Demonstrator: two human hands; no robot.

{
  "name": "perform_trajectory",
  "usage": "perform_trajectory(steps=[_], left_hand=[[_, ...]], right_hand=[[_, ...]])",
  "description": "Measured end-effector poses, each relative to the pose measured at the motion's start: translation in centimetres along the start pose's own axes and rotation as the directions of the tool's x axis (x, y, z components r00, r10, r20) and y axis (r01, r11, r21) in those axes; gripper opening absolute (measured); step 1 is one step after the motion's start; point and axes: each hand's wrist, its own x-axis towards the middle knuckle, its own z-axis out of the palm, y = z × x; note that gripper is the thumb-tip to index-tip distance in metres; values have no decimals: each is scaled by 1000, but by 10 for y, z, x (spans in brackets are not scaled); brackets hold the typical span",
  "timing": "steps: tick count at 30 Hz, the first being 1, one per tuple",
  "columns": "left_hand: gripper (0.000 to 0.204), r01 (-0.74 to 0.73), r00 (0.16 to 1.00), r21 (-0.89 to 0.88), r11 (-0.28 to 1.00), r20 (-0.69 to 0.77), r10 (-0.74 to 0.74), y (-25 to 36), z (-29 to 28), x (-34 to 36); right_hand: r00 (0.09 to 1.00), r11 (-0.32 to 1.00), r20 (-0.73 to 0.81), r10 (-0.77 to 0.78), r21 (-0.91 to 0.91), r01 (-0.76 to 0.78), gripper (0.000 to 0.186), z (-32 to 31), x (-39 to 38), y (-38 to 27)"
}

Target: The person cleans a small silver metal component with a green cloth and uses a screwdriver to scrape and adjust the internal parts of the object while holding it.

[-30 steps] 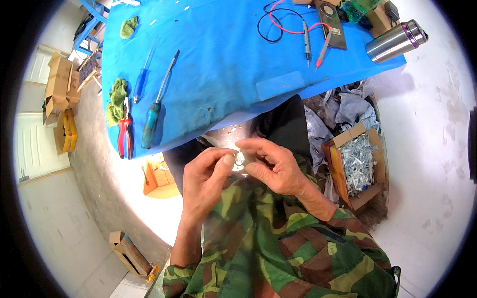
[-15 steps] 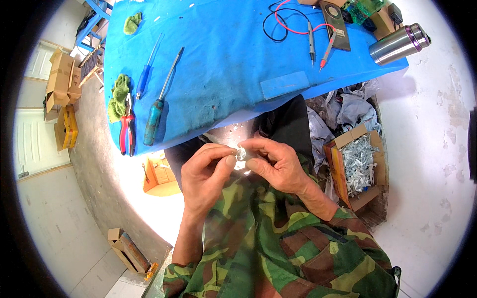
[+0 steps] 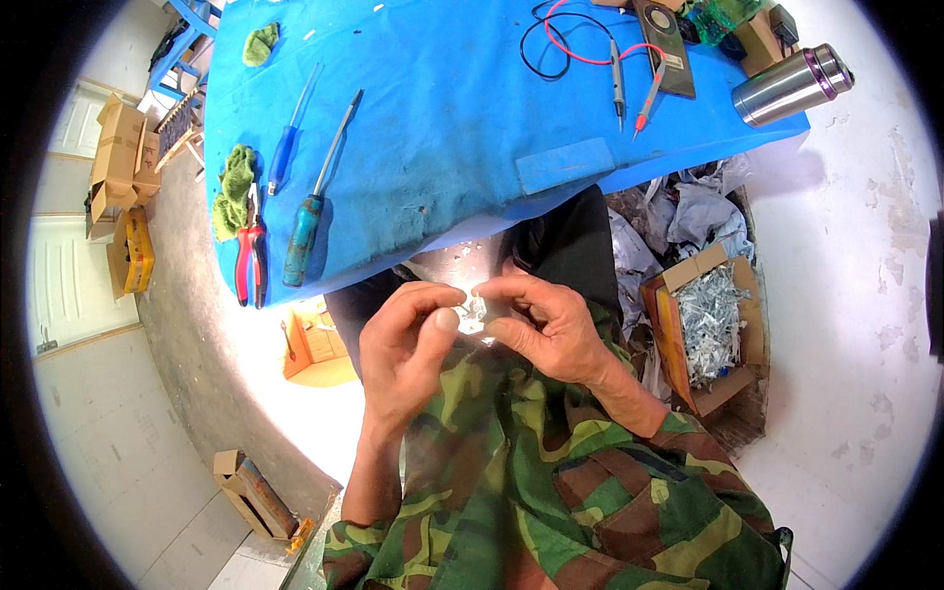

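My left hand (image 3: 401, 334) and my right hand (image 3: 553, 329) face each other above my lap, just off the table's near edge. Between their fingertips is a small, shiny, whitish piece (image 3: 478, 307), too small and glaring to name. The thumb and forefinger of my right hand pinch it. My left hand is curled beside it, thumb and forefinger bent close together; whether they grip any of it is hidden by the glare.
On the blue-covered table (image 3: 423, 118) lie red-handled pliers (image 3: 252, 258), two screwdrivers (image 3: 303, 236), green cloths (image 3: 234, 192), a multimeter (image 3: 666, 49) with probes, and a steel flask (image 3: 792, 87). A carton of shredded scraps (image 3: 710, 324) stands to the right below.
My left thumb and fingertips have drawn back slightly to the left from the shiny piece. My right hand stays nearly where it was.
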Motion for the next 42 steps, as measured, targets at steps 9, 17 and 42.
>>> perform_trajectory(steps=[9,17,42], left_hand=[[34,78,995,-137,987,69,-69,-2,1,7],[25,28,999,-139,990,22,-25,-3,0,3],[22,-145,985,176,974,-70,159,-6,9,-8]], right_hand=[[996,993,17,84,83,-85,37,2,-1,6],[994,989,1,109,96,-108,37,3,0,10],[992,984,-56,116,146,-107,34,13,1,15]])
